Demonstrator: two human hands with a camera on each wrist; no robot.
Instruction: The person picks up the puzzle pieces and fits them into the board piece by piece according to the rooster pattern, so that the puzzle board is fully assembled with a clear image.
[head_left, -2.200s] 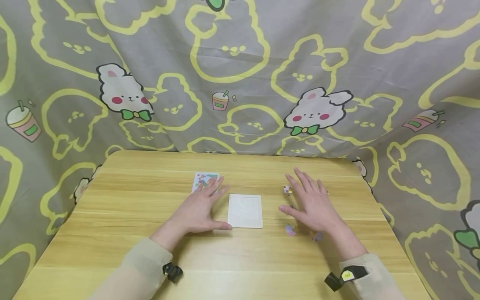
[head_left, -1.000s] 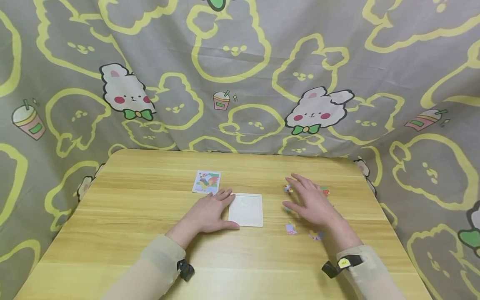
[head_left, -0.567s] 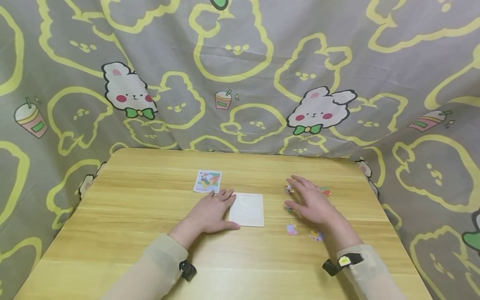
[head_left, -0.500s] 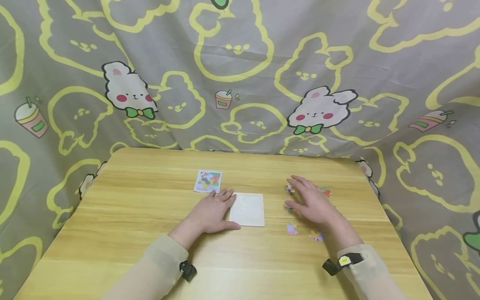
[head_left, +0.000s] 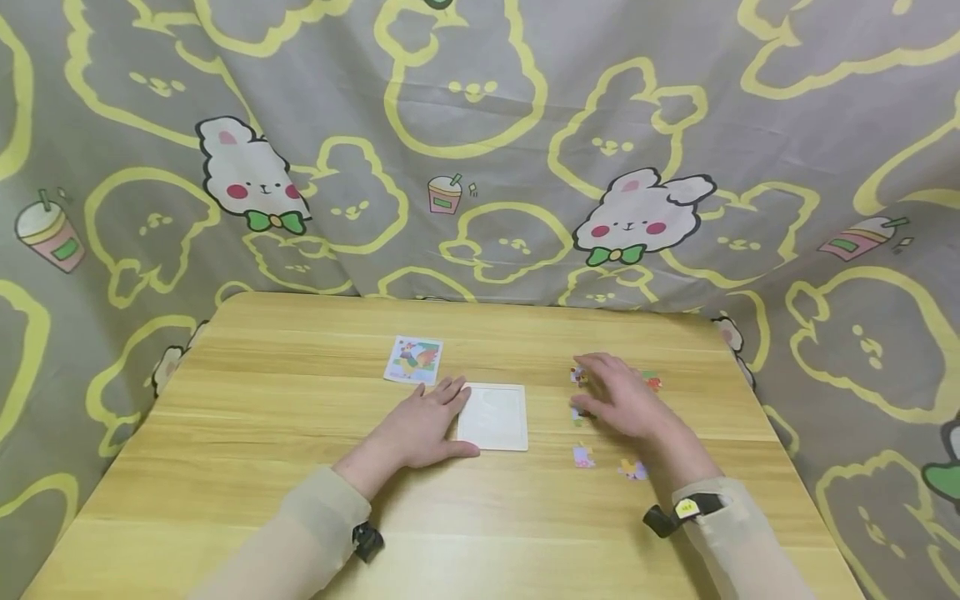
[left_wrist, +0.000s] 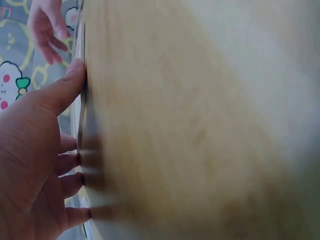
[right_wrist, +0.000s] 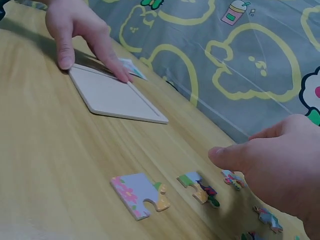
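My left hand [head_left: 423,429] rests along the left edge of a shallow white puzzle tray [head_left: 501,421], fingers at its upper corner and thumb at its lower one. Its fingers are mostly straight. To the right, my right hand [head_left: 626,400] hovers over several jigsaw pieces, fingers loosely bent and holding nothing. In the right wrist view, a lilac jigsaw piece with pink flowers [right_wrist: 131,190] lies nearest the tray, and a green-and-white jigsaw piece [right_wrist: 190,179] lies beyond it. In the head view, the right palm partly covers the farther pieces.
A square picture card [head_left: 414,360] of a colourful bird lies behind the left hand. Another jigsaw piece [head_left: 632,469] is near the right wrist. The wooden table [head_left: 480,533] runs back to a grey patterned curtain [head_left: 510,125].
The left hand has shifted right onto the tray's edge, uncovering the picture card. The right hand has come lower over the pieces, its fingers more bent than before.
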